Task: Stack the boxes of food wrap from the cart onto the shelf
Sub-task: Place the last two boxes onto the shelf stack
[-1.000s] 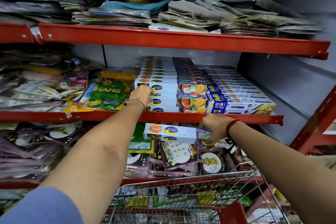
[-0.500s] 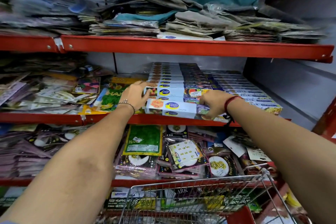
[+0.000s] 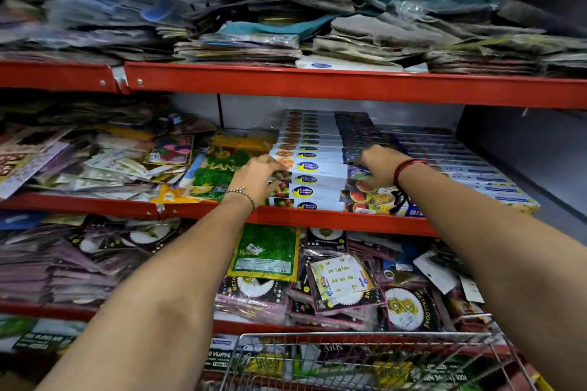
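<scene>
A white food wrap box (image 3: pixel 320 170) with a blue and yellow logo lies on top of the front stack of boxes (image 3: pixel 317 195) on the middle red shelf (image 3: pixel 317 220). My left hand (image 3: pixel 259 174) grips its left end. My right hand (image 3: pixel 379 168), with a red thread at the wrist, rests on its right end. More rows of the same boxes (image 3: pixel 311 133) run toward the back of the shelf. Another stack of blue boxes (image 3: pixel 482 174) sits to the right. The wire cart (image 3: pixel 365 343) is at the bottom, below my arms.
Green packets (image 3: pixel 216 174) lie left of the box stack, with loose packets (image 3: pixel 95 159) further left. The upper shelf (image 3: pixel 317 86) carries folded bags and cloth. The lower shelf (image 3: pixel 333 279) is packed with balloon packets. A grey wall (image 3: pixel 524 152) closes the right side.
Both hands lifted the box from below the shelf edge up onto the front stack and pushed it in. The view shifted upward slightly.
</scene>
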Available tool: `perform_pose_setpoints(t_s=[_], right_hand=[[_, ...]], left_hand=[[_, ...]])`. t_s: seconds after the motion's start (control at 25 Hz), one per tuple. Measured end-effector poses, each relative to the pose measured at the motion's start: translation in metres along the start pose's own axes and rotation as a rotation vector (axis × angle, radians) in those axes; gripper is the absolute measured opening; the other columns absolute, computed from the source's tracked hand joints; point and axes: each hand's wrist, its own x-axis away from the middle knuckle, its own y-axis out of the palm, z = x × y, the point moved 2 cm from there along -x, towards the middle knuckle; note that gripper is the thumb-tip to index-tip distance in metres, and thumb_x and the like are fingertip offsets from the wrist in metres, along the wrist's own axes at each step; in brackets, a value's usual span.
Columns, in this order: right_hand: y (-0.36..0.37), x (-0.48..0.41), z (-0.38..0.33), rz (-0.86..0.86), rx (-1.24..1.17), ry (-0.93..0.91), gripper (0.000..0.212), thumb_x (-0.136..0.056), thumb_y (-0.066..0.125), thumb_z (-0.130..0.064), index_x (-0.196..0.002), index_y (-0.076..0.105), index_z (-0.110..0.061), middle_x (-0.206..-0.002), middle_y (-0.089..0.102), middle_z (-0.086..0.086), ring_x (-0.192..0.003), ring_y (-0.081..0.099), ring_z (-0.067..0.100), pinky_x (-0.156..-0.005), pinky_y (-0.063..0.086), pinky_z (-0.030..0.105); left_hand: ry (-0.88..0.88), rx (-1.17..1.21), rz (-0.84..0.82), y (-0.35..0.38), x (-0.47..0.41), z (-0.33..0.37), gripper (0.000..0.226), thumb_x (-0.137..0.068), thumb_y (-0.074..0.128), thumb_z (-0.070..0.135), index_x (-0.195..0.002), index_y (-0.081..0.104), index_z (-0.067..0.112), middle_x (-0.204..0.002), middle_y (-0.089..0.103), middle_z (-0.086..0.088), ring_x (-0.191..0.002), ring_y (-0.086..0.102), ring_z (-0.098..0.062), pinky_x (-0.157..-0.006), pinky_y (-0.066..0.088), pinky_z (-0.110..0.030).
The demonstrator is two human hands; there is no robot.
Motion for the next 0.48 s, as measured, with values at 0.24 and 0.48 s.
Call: perform_pose_setpoints(t_s=[0.24, 0.48], right_hand=[[0.011, -0.003, 0.007, 0.149, 0.006, -0.022, 0.039, -0.092, 0.067, -0.028, -0.129, 0.065, -0.018, -0.120, 0.068, 0.012, -0.105, 0.066, 0.034, -0.078, 0.057, 0.042], [0.013, 0.005, 0.000, 0.196, 0.037, 0.025, 0.029, -0.094, 0.064, -0.026, -0.120, 0.067, -0.015, -0.115, 0.066, 0.012, -0.103, 0.066, 0.034, -0.073, 0.056, 0.042]], left_hand=[[-0.098, 0.050, 0.074, 0.005, -0.012, 0.004, 0.035, -0.085, 0.072, 0.028, -0.120, 0.066, 0.027, -0.115, 0.064, -0.005, -0.110, 0.061, -0.027, -0.085, 0.055, -0.041], [-0.183, 0.095, 0.118, 0.007, -0.022, 0.008, 0.025, -0.080, 0.078, 0.024, -0.103, 0.070, 0.029, -0.110, 0.067, -0.004, -0.105, 0.064, -0.028, -0.080, 0.058, -0.042]])
